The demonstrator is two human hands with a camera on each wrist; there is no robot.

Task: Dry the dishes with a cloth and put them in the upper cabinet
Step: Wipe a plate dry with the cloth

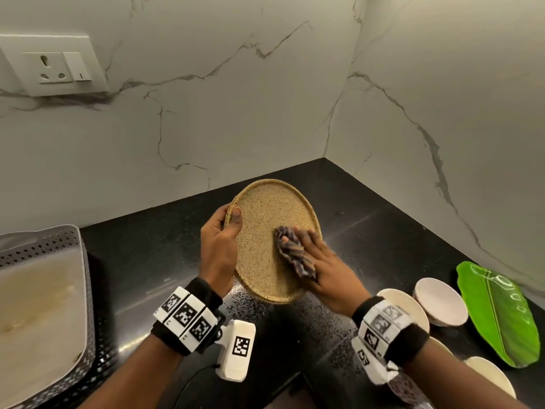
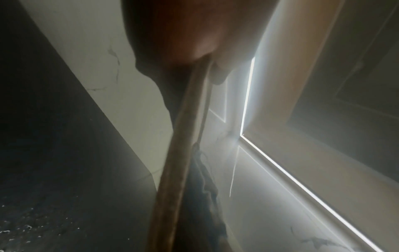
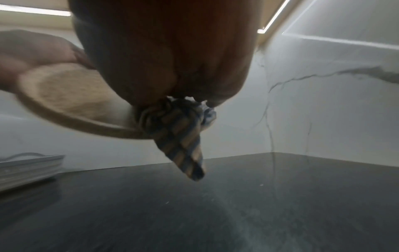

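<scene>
1. Left hand (image 1: 218,249) gripped the speckled tan plate (image 1: 265,219) at its left rim, thumb on the face, holding it tilted above the black countertop (image 1: 368,202).
2. Right hand (image 1: 321,267) pressed a bunched striped cloth (image 1: 293,250) against the plate's face near its right edge, fingers spread over the cloth.
3. Only the right wrist view showed a corner of the cloth (image 3: 183,146) hanging below the plate's rim; the left wrist view showed the plate (image 2: 179,153) edge-on, blurred.
4. Only the head view showed white bowls (image 1: 442,302) and a green leaf-shaped dish (image 1: 498,314) at the right, a perforated grey tray (image 1: 44,246) at the left, and a wall socket (image 1: 53,66).
</scene>
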